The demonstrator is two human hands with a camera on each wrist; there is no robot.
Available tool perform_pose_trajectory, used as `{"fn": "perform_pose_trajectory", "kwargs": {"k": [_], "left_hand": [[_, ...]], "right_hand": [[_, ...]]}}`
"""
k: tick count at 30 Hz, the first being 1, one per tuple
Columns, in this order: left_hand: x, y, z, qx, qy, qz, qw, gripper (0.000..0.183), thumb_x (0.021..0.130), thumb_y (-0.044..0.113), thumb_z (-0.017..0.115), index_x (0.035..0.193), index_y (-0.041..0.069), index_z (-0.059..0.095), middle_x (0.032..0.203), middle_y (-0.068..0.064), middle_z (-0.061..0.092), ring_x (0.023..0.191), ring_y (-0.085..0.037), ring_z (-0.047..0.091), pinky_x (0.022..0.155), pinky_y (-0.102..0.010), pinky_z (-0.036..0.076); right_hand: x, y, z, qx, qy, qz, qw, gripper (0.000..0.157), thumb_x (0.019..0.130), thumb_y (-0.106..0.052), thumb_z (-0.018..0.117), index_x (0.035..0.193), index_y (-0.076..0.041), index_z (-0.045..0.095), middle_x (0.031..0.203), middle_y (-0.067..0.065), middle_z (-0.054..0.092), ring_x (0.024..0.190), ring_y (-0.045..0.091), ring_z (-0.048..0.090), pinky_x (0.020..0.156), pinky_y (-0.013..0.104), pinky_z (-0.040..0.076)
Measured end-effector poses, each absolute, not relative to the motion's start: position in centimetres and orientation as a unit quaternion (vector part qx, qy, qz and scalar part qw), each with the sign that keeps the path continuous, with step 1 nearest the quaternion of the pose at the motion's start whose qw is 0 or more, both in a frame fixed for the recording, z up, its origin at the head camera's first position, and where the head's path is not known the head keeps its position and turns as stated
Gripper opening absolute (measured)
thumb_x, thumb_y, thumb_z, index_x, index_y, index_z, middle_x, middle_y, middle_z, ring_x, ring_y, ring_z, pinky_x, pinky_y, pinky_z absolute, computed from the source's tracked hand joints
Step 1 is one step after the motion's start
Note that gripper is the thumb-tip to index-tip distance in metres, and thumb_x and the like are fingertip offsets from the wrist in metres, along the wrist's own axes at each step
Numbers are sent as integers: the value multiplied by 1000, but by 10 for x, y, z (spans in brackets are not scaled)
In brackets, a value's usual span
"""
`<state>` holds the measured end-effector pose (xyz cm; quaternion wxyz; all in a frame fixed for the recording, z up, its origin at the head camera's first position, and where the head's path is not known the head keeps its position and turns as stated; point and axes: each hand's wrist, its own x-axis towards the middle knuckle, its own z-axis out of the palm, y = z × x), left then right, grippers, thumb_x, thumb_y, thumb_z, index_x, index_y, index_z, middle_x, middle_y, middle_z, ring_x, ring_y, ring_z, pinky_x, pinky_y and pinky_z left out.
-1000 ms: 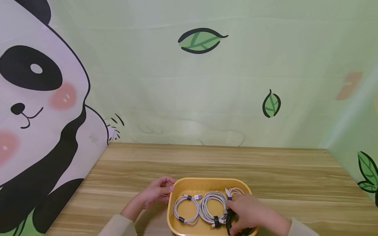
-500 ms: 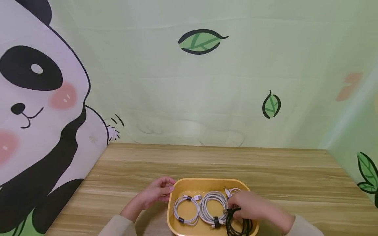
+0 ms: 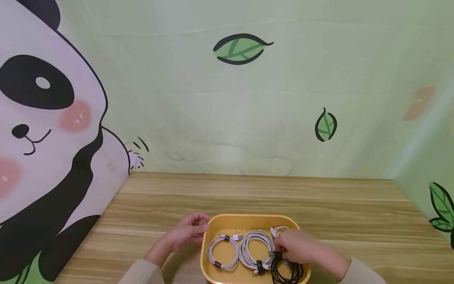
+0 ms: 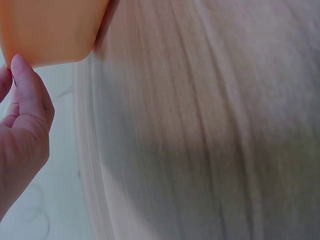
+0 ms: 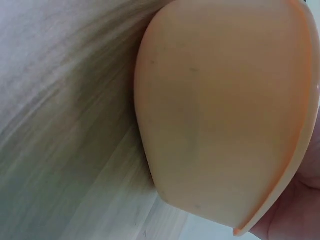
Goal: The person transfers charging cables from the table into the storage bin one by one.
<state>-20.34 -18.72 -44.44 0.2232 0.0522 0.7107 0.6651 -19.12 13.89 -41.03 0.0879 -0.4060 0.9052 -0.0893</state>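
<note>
A yellow plastic bin (image 3: 224, 221) stands on the wooden table near its front edge. My left hand (image 3: 188, 232) grips the bin's rim at the far left corner; the left wrist view shows thumb and fingers (image 4: 29, 92) at that corner. Inside the bin lie a thin white coiled cable (image 3: 211, 254), a thicker grey-white coiled cable (image 3: 244, 252) with a black strap, a small white cable (image 3: 281, 228) and a black coiled cable (image 3: 298, 272). Over the right side, my right hand (image 3: 299, 246) reaches in between the small white and black cables. Its fingertips are hidden, so its hold is unclear.
The wooden table (image 3: 177, 197) stretches behind and beside the bin. A green cloth backdrop (image 3: 177, 98) printed with a panda and leaves hangs along the table's back and sides.
My right hand has drawn back from the black cable's near side toward the small white cable, uncovering more of the black coil. My left hand and the bin stay put.
</note>
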Motion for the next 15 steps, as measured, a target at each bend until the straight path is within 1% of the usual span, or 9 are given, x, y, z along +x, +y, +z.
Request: {"fn": "perform_pose_trajectory", "kwargs": {"k": [4,7,9,11,15], "left_hand": [[-204,-188,-444,52,712,664,224,35,86,13,54,113,-5,41,86,-1,50,72,-10,51,62,-22,47],[-205,-189,-446,51,715,661,222,35,85,13,55,112,-5,42,86,-2,50,72,-11,51,63,-23,47],[-205,-189,-447,49,717,660,220,35,85,14,55,112,-5,42,86,-2,50,72,-11,52,63,-23,47],[-205,-190,-449,48,717,660,218,37,85,15,56,113,-5,43,87,-2,51,73,-11,52,64,-24,47],[-205,-191,-452,43,719,660,213,41,84,19,57,114,-4,42,88,-1,52,73,-11,53,65,-24,47]], "right_hand": [[-193,140,-410,-410,902,-104,92,18,65,-5,67,65,-18,55,60,-13,43,58,1,39,52,18,34],[-197,141,-408,-417,894,-138,87,12,69,-6,65,71,-17,58,63,-13,45,59,0,39,54,17,35],[-201,143,-404,-413,890,-173,86,7,74,-7,63,77,-14,61,67,-12,48,61,-1,40,55,16,37],[-205,145,-401,-408,887,-204,80,4,79,-8,60,81,-11,62,70,-11,53,63,-1,43,56,17,39],[-210,152,-395,-392,889,-229,56,8,83,-10,58,88,-7,63,80,-4,62,72,5,53,62,22,46]]}}
